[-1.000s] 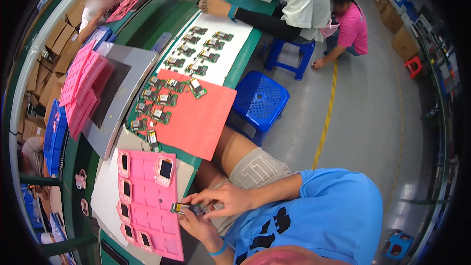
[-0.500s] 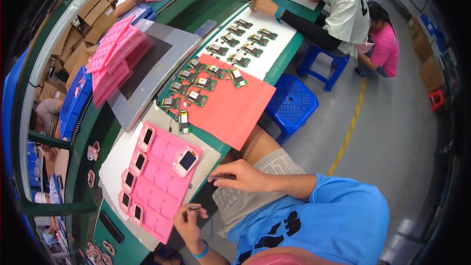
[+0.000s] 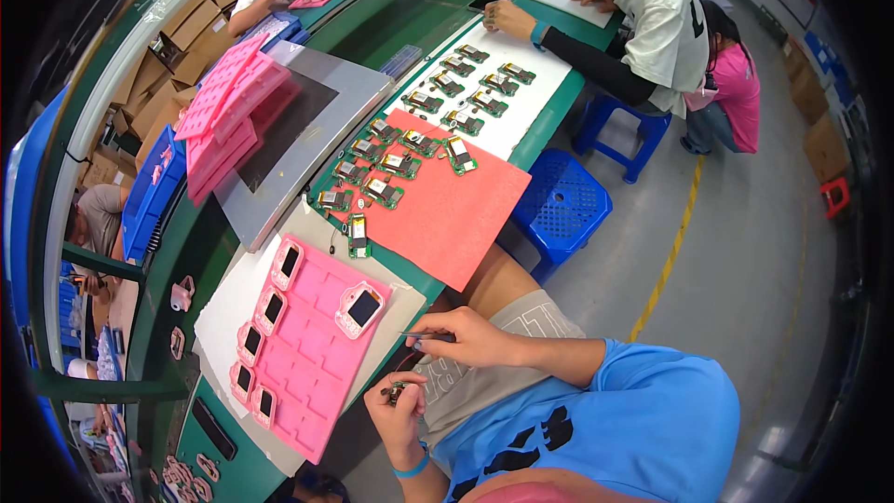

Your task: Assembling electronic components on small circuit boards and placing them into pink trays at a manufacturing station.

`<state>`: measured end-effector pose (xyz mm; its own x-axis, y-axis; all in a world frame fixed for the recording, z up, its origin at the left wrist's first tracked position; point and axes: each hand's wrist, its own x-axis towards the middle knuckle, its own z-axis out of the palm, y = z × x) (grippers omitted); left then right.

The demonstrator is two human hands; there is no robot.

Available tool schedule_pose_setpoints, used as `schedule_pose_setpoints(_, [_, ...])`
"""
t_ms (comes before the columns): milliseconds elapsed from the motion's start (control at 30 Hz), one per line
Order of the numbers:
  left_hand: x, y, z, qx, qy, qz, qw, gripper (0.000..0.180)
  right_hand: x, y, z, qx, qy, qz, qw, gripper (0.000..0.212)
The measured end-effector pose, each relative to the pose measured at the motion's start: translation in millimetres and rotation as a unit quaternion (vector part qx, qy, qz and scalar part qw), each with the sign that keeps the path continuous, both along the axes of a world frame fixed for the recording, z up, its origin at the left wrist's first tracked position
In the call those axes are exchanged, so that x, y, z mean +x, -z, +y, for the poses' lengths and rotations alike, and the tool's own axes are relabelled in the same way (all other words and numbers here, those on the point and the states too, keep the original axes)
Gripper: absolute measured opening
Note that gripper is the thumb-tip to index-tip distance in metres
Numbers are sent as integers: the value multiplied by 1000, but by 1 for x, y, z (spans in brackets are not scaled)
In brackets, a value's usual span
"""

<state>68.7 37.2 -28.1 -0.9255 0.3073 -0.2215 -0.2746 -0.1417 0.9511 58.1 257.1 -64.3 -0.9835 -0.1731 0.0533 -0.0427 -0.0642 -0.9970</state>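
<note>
My left hand (image 3: 399, 421) is closed on a small green circuit board (image 3: 395, 393), partly hidden by the fingers, over my lap by the table edge. Just above it, my right hand (image 3: 468, 339) pinches dark tweezers (image 3: 434, 336), whose tip points left. The tweezers and the board are apart. Beside my hands, a pink moulded tray (image 3: 321, 321) bears several pink camera-shaped shells with dark screens, one of them a larger shell (image 3: 360, 309) at its right side. Beyond it, circuit boards with silvery batteries, such as one board (image 3: 358, 236), lie in rows.
A red sheet (image 3: 452, 224) and a white sheet (image 3: 498, 135) lie under the boards. Pink trays (image 3: 223, 121) are stacked on a grey metal frame (image 3: 279, 196). A blue stool (image 3: 562, 200) stands at the right. A co-worker in a white shirt (image 3: 656, 28) sits farther along the table.
My left hand has moved up and right with the circuit board, closer to my right hand. The right hand keeps the tweezers, little moved. The whole view has shifted slightly.
</note>
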Motion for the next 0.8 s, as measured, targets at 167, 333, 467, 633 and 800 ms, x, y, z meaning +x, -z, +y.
schedule_pose_setpoints(167, [0, 15, -3, 4, 15, 5, 1000, 12, 0, 0, 3, -16, 18, 1, 1000, 25])
schedule_pose_setpoints(333, [-4, 15, -3, 43, 0, -4, 999, 14, -1, -1, 6, -6, 18, -2, 1000, 23])
schedule_pose_setpoints(467, [-12, 2, -6, 20, -12, -14, 1000, 18, -1, -5, 12, -21, -24, -58, 998, 27])
schedule_pose_setpoints(633, [-50, -47, -3, -110, -15, 28, 993, 21, -4, -3, 25, -149, -53, -101, 982, 26])
schedule_pose_setpoints(800, [-105, -71, 20, -355, -33, 180, 917, 28, -10, -17, 40, -174, -7, -131, 976, 26])
